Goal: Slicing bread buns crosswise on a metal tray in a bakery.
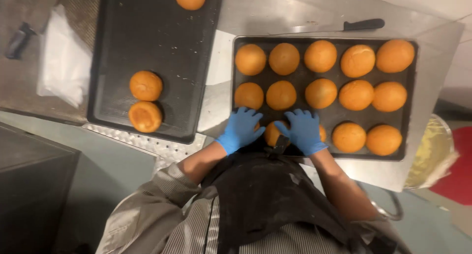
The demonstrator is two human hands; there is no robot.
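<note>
Gloved left hand and right hand cup bun, lower centre of baking tray; gentle, even grip best avoids crushing.

gloves: thin blue disposable ones on my left hand and my right hand
apron: black, dusted with pale specks
shirt: grey with fine stripes, sleeves pushed up past my elbows
forearms: bare
</note>
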